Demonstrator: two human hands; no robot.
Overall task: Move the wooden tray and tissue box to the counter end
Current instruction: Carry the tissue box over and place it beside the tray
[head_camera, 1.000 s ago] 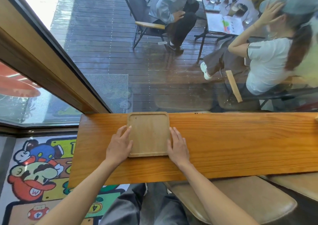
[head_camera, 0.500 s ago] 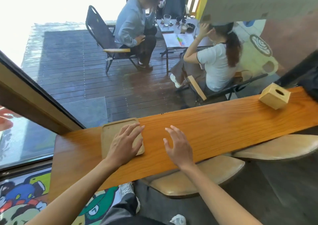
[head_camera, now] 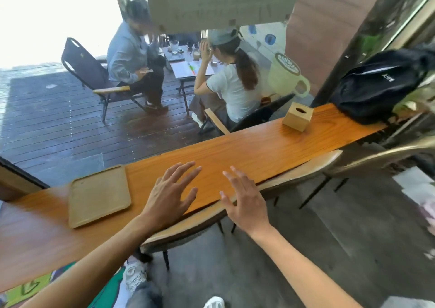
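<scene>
The wooden tray (head_camera: 99, 194), a flat rectangular thing with rounded corners and a low rim in pale light wood, is lying near the left end of the long orange-brown wooden counter (head_camera: 247, 152), with nothing on it and nobody touching it. Nearest the camera, both bare forearms are reaching forward with nothing in either hand. The left hand (head_camera: 170, 196) is hovering palm down over the counter just to the right of the tray, fingers spread wide and clear of it. The right hand (head_camera: 246, 200) is spreading open too, sitting over the counter's near edge where a tan curved chair back (head_camera: 294, 178) is tucking under it; can't tell if either palm is actually touching the wood. Further along to the right, well apart from the tray and both hands, the small square light-wood tissue box (head_camera: 297, 116) with an oval slot on top is standing on the counter. Just past it at the far right end, a black backpack (head_camera: 379, 86) is resting on the counter. Beyond the window glass, two people are sitting in dark chairs at a small table (head_camera: 188, 66) on a dark wooden deck (head_camera: 58, 124).
</scene>
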